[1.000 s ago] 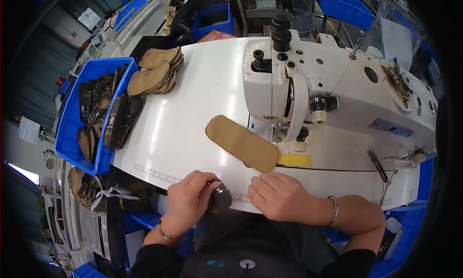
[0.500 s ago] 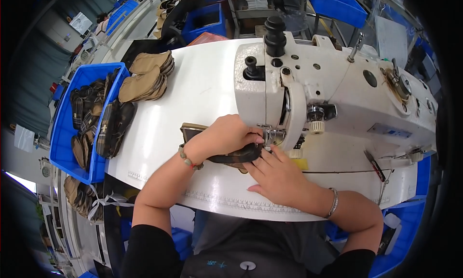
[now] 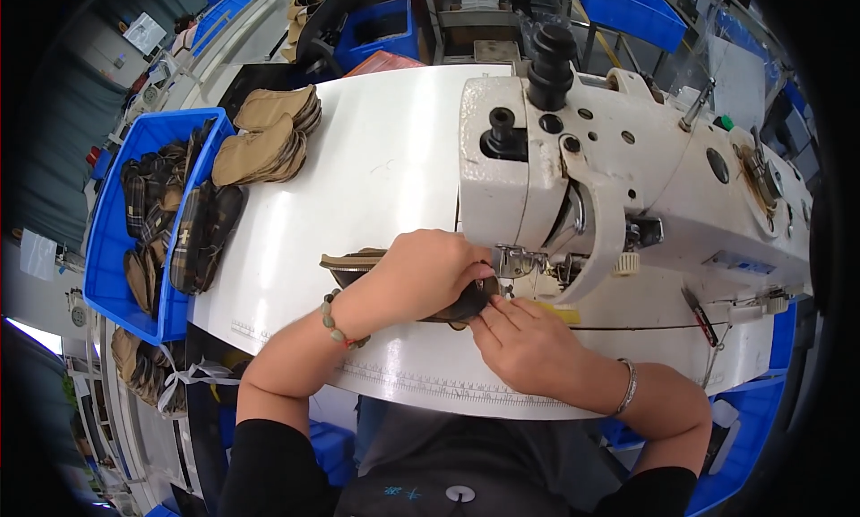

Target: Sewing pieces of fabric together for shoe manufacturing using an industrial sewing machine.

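Right beside the sewing machine (image 3: 500, 181), the left hand (image 3: 436, 271) pinches the dark fabric piece (image 3: 468, 305), seemingly light, pliable and best held by its rim, which the half-open right hand (image 3: 527, 347) touches.

Your left hand (image 3: 430, 271) pinches a dark, tan-edged, curved fabric piece (image 3: 470, 304) beside the presser foot of the white metal sewing machine (image 3: 498, 190). Your right hand (image 3: 533, 347) lays its fingertips at the piece's near right edge. Toward your left on the glossy white table (image 3: 376, 185), stacked tan rounded fabric pieces (image 3: 264, 145) lie near a blue plastic bin (image 3: 107, 275) holding dark plaid pieces (image 3: 143, 190).
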`<action>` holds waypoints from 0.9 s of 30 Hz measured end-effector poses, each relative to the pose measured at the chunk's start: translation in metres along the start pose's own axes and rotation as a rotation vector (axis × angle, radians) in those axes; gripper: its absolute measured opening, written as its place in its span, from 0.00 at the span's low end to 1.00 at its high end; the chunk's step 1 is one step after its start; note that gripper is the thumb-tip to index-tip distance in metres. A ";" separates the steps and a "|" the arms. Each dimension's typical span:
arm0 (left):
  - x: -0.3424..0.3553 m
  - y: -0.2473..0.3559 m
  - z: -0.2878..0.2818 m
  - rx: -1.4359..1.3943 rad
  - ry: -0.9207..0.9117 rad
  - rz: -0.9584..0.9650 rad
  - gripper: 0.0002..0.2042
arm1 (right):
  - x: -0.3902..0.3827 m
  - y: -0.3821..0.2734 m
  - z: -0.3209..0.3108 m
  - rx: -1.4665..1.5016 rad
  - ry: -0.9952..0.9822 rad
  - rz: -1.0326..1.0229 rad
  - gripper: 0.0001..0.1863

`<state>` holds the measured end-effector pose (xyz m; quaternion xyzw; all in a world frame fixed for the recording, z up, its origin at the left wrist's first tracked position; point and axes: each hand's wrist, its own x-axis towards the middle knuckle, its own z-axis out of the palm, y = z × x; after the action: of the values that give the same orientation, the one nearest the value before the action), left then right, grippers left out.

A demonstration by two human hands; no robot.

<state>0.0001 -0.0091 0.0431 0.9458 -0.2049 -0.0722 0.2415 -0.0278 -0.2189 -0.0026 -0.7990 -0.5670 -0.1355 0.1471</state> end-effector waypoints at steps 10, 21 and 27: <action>0.015 -0.032 0.017 -0.116 -0.070 0.136 0.09 | -0.002 0.017 0.003 0.031 0.072 -0.084 0.12; 0.011 -0.017 0.017 -0.074 -0.003 0.098 0.08 | 0.002 0.009 0.006 -0.233 0.205 -0.103 0.10; 0.003 -0.005 0.014 -0.023 0.087 0.101 0.06 | -0.001 0.003 0.001 -0.225 0.042 -0.058 0.13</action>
<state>0.0013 -0.0129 0.0283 0.9337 -0.2406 -0.0210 0.2644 -0.0255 -0.2202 -0.0043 -0.7907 -0.5679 -0.2192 0.0646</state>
